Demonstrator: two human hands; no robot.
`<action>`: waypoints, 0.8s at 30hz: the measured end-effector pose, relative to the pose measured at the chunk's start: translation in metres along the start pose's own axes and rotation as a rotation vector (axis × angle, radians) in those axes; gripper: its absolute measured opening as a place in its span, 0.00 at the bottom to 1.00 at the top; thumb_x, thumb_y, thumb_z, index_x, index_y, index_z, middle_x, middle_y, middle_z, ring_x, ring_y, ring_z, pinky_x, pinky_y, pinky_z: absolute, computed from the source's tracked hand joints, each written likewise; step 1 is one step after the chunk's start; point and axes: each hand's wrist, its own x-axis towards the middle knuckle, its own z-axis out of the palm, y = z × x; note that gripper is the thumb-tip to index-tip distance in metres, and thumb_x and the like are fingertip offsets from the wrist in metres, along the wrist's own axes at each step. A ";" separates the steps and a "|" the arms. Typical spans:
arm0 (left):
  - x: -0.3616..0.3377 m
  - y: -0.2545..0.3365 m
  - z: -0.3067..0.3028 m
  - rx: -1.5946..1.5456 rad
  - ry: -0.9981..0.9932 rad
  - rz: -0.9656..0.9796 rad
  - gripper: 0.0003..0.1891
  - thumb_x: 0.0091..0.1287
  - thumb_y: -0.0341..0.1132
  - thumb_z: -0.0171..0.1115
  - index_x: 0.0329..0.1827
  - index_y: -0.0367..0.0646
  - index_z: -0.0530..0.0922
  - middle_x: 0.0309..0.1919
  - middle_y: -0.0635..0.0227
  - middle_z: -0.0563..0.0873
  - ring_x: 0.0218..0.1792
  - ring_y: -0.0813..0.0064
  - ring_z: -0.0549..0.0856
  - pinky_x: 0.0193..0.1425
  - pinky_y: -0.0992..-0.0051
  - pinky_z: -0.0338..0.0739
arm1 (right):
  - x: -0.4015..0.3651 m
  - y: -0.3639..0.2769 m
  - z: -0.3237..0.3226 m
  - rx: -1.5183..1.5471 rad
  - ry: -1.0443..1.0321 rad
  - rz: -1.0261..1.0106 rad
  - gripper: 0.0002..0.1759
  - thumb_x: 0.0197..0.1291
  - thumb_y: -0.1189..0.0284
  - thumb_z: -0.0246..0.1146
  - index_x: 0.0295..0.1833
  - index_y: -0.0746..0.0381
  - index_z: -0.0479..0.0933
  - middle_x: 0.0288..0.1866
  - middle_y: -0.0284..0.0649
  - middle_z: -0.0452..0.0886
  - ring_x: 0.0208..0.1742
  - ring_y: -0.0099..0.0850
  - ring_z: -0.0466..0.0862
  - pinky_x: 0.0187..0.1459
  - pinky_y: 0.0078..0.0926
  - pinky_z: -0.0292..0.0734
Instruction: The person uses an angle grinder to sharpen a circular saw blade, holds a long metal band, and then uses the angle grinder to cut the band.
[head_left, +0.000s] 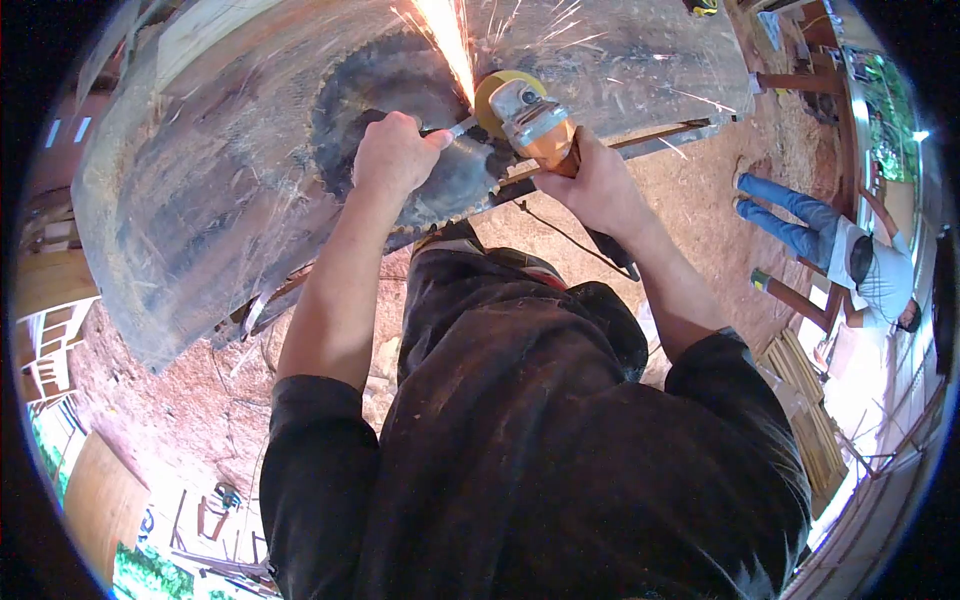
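My right hand [598, 190] is wrapped round the body of an orange and silver angle grinder [540, 125] with a yellow disc guard or disc. My left hand [398, 152] is closed round a small metal piece [463, 127], whose tip touches the disc's edge. Bright sparks [445, 40] stream up and away from that contact. Under my left hand lies a large dark round toothed saw blade [340, 120], flat on a worn metal-topped table [240, 200]. The far end of the piece inside my left fist is hidden.
A black cord [570, 236] hangs below the grinder by the table's near edge. At the right, another person [870, 265] in jeans stands by wooden beams. Stacked boards [805, 420] lie at lower right, and a wooden panel [105, 500] is at lower left.
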 end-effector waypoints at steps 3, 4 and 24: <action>0.001 -0.002 0.003 0.008 0.020 0.018 0.33 0.63 0.60 0.71 0.42 0.28 0.87 0.39 0.38 0.89 0.47 0.43 0.90 0.55 0.53 0.84 | 0.001 0.000 0.001 -0.027 0.045 -0.007 0.26 0.54 0.62 0.73 0.48 0.71 0.74 0.39 0.60 0.86 0.46 0.59 0.87 0.48 0.49 0.83; 0.002 -0.005 0.008 -0.029 0.038 0.039 0.33 0.63 0.60 0.71 0.42 0.28 0.87 0.38 0.38 0.89 0.47 0.43 0.90 0.55 0.53 0.84 | 0.001 0.001 0.000 -0.038 0.024 -0.007 0.26 0.54 0.62 0.73 0.49 0.71 0.74 0.39 0.60 0.87 0.46 0.59 0.87 0.49 0.49 0.83; 0.000 -0.001 0.001 -0.022 0.022 0.002 0.33 0.63 0.59 0.71 0.41 0.29 0.87 0.38 0.38 0.89 0.46 0.43 0.90 0.56 0.53 0.84 | 0.008 -0.012 -0.005 -0.044 -0.008 0.021 0.28 0.54 0.63 0.73 0.51 0.72 0.74 0.42 0.62 0.86 0.49 0.59 0.87 0.49 0.48 0.81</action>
